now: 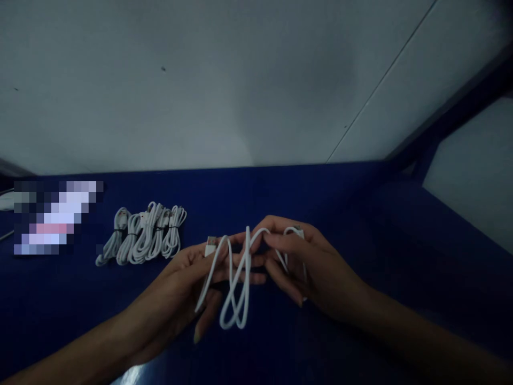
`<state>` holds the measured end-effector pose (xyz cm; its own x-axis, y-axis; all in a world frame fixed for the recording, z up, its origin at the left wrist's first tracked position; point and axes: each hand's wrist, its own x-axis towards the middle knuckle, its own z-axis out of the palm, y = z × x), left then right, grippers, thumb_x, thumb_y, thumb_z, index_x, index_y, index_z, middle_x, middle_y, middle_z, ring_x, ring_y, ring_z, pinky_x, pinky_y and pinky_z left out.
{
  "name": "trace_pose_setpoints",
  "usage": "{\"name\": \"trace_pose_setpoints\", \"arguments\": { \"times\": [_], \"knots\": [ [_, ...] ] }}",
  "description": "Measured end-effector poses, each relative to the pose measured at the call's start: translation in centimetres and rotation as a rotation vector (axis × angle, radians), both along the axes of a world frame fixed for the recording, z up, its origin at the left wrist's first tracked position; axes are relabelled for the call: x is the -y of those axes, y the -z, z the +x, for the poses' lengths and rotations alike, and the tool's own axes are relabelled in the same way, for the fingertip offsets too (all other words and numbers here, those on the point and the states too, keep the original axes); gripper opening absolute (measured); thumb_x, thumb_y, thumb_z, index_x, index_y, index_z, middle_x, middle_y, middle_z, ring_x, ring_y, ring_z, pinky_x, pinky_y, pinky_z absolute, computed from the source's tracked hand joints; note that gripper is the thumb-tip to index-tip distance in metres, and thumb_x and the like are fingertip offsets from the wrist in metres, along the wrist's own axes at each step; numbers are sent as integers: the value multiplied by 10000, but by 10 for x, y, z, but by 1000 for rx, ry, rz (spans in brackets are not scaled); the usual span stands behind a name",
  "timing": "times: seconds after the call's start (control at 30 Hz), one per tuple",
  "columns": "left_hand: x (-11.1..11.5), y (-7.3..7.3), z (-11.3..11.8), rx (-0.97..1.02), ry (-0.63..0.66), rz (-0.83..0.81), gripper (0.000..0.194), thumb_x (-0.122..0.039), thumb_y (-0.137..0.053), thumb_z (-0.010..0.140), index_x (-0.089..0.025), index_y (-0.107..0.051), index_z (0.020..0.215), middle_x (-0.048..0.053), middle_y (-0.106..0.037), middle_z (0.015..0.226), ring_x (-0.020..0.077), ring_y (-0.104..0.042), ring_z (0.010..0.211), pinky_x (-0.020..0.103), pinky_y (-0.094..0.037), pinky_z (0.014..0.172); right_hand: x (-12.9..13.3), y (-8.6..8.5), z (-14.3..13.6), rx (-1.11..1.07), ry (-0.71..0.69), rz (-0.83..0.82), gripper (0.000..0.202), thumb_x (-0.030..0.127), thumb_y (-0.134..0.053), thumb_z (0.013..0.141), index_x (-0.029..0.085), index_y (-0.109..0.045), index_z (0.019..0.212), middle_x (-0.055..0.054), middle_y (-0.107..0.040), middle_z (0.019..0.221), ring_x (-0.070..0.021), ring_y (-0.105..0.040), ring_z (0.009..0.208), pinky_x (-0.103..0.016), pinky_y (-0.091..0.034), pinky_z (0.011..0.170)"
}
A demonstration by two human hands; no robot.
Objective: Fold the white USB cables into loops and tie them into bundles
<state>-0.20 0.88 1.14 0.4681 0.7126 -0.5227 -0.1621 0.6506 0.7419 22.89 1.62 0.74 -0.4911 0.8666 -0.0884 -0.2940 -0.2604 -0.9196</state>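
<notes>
A white USB cable (239, 278) hangs in loose loops between my two hands, above the blue table. My left hand (196, 272) grips one part of it, with the thumb over the cable and a metal-tipped USB plug (210, 246) sticking up beside the fingers. On the other side, my right hand (304, 256) pinches the cable between thumb and fingers. Another connector end (297, 230) shows at the back of that hand, partly hidden. The fingertips of both hands come close together behind the loops.
Several coiled white cables (146, 235), bound with dark ties, lie in a row left of my hands. Farther left is a pixelated bright object (64, 214). A pale wall (200, 107) rises behind the blue table (256, 192), and a blue frame bar (449, 117) slants at the right.
</notes>
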Motion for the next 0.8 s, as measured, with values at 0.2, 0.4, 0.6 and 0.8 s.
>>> {"name": "trace_pose_setpoints", "arguments": {
  "times": [0.2, 0.4, 0.6, 0.8],
  "knots": [
    [0, -5, 2, 51, 15, 103, 355, -426, -582, 1124, -195, -849, 1162, 156, -862, 1086, 305, -839, 1059, 197, -638, 520, 1, -2, 0, -7, -4, -42, 228, 152, -545, 891, 197, -724, 1024, 73, -543, 473, -76, -300, 363, -204, -232, 393],
    [-3, 0, 1, 30, 11, 90, 551, -498, -471, 1153, -114, -862, 1097, 217, -859, 1064, 303, -847, 1005, 213, -664, 571, -2, -5, 0, -143, -40, -94, 249, 291, -556, 950, 172, -695, 1119, -24, -687, 639, -111, -477, 418, -192, -265, 361],
    [-5, -5, 4, 55, -50, 119, 499, -500, -503, 1141, -143, -815, 1297, 233, -835, 1231, 325, -857, 962, 293, -698, 613, -3, -2, 0, 20, 69, -120, 355, 530, -545, 1069, 196, -665, 1057, 30, -604, 562, -87, -378, 374, -194, -246, 365],
    [-4, -5, 4, 64, -50, 140, 486, -488, -517, 1135, -126, -825, 1238, 232, -848, 1131, 334, -850, 913, 357, -712, 622, -1, -6, -4, 3, 144, -180, 421, 594, -560, 1009, 191, -678, 975, 71, -446, 574, -64, -257, 406, -215, -215, 407]
  ]
}}
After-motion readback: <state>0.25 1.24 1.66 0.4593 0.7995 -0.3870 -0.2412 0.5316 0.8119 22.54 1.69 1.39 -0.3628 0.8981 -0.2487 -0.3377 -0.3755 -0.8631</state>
